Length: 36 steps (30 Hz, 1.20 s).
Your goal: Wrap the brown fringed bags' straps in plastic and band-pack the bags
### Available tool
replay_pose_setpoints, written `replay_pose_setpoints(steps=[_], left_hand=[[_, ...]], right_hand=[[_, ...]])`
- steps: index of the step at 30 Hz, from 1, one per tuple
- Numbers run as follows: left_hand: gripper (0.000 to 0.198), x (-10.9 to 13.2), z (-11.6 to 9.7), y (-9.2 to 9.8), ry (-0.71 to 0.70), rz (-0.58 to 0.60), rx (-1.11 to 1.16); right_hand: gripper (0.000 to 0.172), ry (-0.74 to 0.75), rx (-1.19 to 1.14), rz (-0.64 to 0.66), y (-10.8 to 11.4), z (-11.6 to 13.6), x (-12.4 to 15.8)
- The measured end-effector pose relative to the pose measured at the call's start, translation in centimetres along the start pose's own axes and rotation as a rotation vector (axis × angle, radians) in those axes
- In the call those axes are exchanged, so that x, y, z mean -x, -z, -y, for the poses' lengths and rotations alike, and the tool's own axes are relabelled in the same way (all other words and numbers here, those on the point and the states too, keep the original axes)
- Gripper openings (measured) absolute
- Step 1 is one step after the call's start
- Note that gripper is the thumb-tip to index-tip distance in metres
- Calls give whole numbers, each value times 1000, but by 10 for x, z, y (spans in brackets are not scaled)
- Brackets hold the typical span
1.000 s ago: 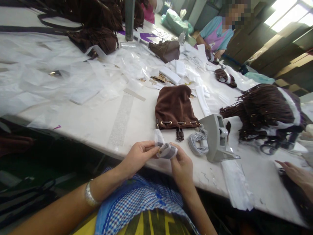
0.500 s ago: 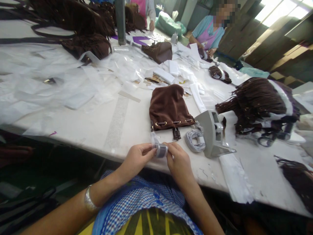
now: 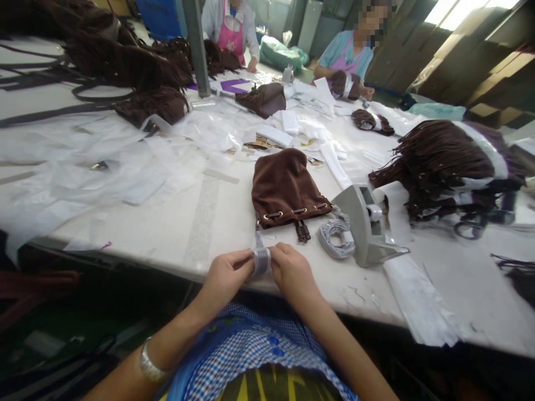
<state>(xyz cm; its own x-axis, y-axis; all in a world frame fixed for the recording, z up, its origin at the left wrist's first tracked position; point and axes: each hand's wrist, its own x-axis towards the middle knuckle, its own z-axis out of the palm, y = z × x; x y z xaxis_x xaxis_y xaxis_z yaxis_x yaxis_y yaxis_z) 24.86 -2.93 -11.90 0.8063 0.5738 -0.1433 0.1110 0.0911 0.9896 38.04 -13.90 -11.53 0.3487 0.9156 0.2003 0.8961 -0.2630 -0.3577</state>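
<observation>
My left hand [image 3: 228,278] and my right hand [image 3: 293,272] meet at the table's front edge, fingers pinched on opposite sides of a small grey wrapped roll [image 3: 262,260]. It looks like a coiled strap under translucent film, and a wrapped strip runs from it up towards the left corner of a brown drawstring bag [image 3: 284,184]. The bag lies just beyond my hands, its eyelets and cord facing me and two dark tassel ends hanging out. Right of it rests a larger film-wrapped strap coil [image 3: 325,238], against a grey tape dispenser [image 3: 365,231].
A fringed brown bundle [image 3: 451,156] with a white band stands at the right. White wrapping sheets [image 3: 418,303] overhang the front edge. Loose film [image 3: 167,145] covers the left, below dark bags [image 3: 154,106] and a metal post [image 3: 198,50]. Two co-workers stand across the table.
My hands have shifted slightly left with the wrapped roll between them, and the view has turned a little. A co-worker's dark banded bundle at the back is now higher.
</observation>
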Motion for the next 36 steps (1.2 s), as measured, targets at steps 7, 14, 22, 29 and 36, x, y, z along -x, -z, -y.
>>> replay_pose_setpoints(steps=[7, 14, 22, 29, 36], left_hand=[[31, 5, -3, 5, 147, 18, 153], [28, -5, -12, 22, 438, 133, 319], [26, -18, -31, 38, 612, 253, 283], [12, -32, -57, 37, 731, 136, 331], [25, -49, -73, 32, 703, 53, 388]], right_hand=[[13, -5, -357, -103, 4, 0, 0], [34, 340, -346, -277, 9, -9, 5], [23, 693, -84, -291, 21, -25, -15], [19, 767, -102, -383, 29, -25, -34], [22, 615, -121, -555, 17, -16, -41]])
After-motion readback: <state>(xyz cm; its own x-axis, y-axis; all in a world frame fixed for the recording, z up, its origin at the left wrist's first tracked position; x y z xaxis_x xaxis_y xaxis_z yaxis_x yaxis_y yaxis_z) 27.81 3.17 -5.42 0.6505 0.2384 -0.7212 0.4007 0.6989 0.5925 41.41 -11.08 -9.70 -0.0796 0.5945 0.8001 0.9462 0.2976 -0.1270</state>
